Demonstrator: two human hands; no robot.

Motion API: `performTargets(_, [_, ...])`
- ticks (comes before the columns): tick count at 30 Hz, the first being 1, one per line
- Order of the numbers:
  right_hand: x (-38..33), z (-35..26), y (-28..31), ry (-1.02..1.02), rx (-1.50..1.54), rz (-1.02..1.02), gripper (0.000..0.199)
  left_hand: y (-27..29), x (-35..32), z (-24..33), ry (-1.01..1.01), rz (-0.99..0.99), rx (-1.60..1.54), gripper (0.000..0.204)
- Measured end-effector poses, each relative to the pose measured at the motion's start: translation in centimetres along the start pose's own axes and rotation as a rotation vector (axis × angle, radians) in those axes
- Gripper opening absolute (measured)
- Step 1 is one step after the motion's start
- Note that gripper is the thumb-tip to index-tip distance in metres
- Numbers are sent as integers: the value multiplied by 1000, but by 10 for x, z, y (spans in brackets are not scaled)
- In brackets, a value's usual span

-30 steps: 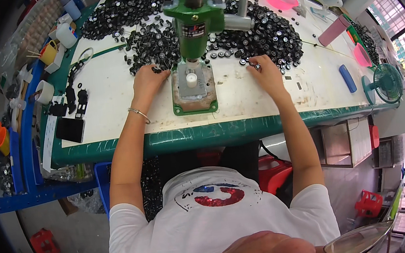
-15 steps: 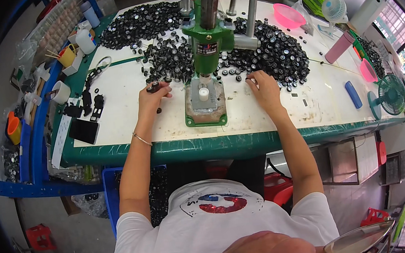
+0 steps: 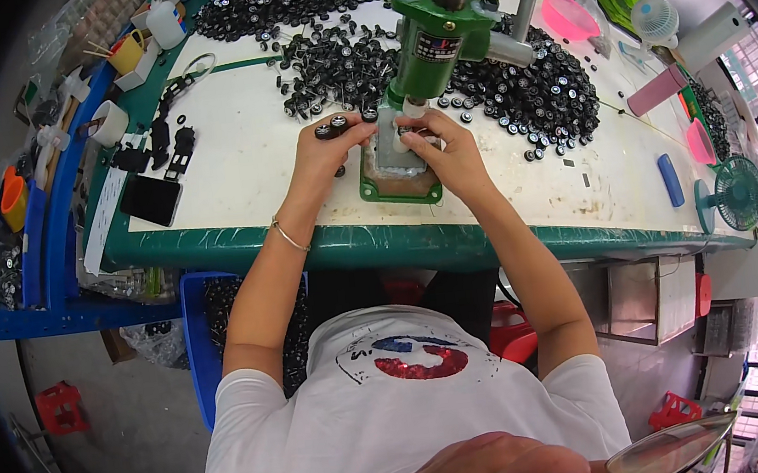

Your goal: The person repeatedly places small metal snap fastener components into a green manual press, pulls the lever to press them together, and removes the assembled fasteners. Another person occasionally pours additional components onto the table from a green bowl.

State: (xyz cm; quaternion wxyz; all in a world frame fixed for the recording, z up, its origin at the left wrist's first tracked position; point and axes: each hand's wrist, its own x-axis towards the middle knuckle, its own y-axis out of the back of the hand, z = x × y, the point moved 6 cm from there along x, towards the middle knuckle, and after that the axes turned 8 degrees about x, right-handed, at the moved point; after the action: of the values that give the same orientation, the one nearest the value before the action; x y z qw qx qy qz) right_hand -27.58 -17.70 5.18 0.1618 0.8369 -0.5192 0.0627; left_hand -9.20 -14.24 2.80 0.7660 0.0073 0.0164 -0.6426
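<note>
A green hand press (image 3: 428, 47) stands on the table in front of me. On its base plate (image 3: 386, 157) is a white round fixture (image 3: 400, 145). My left hand (image 3: 320, 155) is closed around small black wheels (image 3: 331, 128), some with thin metal axles, just left of the press. My right hand (image 3: 454, 155) reaches over the plate from the right, pinching a small black wheel (image 3: 404, 130) at the fixture below the ram. Its fingertips partly cover the fixture. Another black wheel (image 3: 370, 115) shows by my left fingertips.
Heaps of black wheels lie behind the press, one with axles (image 3: 338, 65) at left and one (image 3: 540, 95) at right. A phone-like black slab (image 3: 152, 199), pink bowl (image 3: 570, 13), pink bottle (image 3: 656, 90) and green fan (image 3: 737, 192) are around. Below the edge sits a blue bin (image 3: 199, 348).
My right hand has moved left from the right-hand heap to the fixture, bringing a black wheel. My left hand has come closer to the press with its wheels. The whole view has shifted and tilted.
</note>
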Motion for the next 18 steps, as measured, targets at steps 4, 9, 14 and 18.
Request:
performTargets(4, [-4,2,-5,-52,52,13,27,-8,0,8,-53,-20,31,15])
performTargets(9, [-3,0,-2,-82,2,-34,37,-25,-1,26,-210,-86,36,11])
performTargets(14, [3,2,30,46,43,70,47,-36,5,28,-257,-134,11,13])
performTargets(18, [21,-27,87,-16,100,231,36,-40,7,34,-299,-134,44,9])
